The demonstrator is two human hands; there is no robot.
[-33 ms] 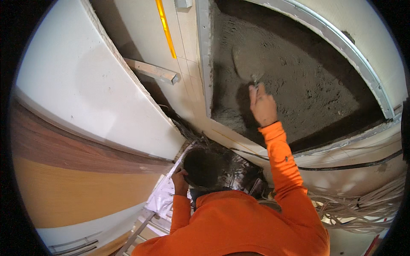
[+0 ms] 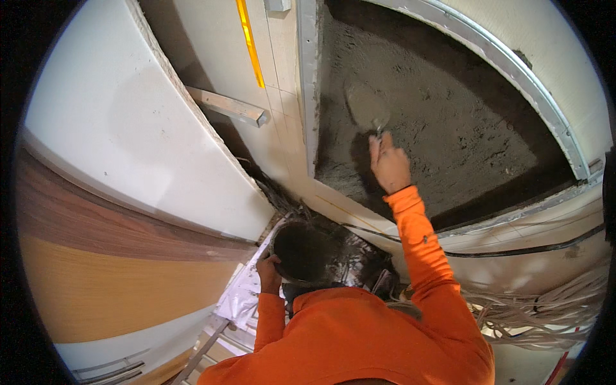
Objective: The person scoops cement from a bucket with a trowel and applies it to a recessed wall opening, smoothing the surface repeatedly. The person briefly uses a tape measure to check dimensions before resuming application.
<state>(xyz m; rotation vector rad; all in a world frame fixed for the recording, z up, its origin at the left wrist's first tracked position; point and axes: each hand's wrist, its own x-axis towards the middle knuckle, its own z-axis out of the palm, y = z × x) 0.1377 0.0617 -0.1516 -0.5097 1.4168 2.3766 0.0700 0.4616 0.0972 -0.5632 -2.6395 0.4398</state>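
Observation:
My right hand [image 2: 392, 165] is closed around the handle of a trowel [image 2: 367, 106]. The trowel's rounded blade, coated in grey, lies against or just over a rough panel of wet mortar [image 2: 443, 122]. The mortar fills a metal-framed recess, with uneven ridges and darker borders. Lower down, my left hand [image 2: 269, 274] grips the rim of a dark bucket [image 2: 307, 253], its fingers curled over the edge. Inside the bucket it is too dark to tell how much it holds.
A metal profile [image 2: 309, 90] edges the recess at left, and a curved metal strip [image 2: 513, 64] at right. A square tube [image 2: 228, 106] juts out near a white panel [image 2: 128, 128]. Bundled cables [image 2: 539, 311] hang lower right. A ladder [image 2: 208, 350] stands lower left.
My right hand and the trowel have shifted slightly left and down over the mortar. My left hand stays on the bucket rim.

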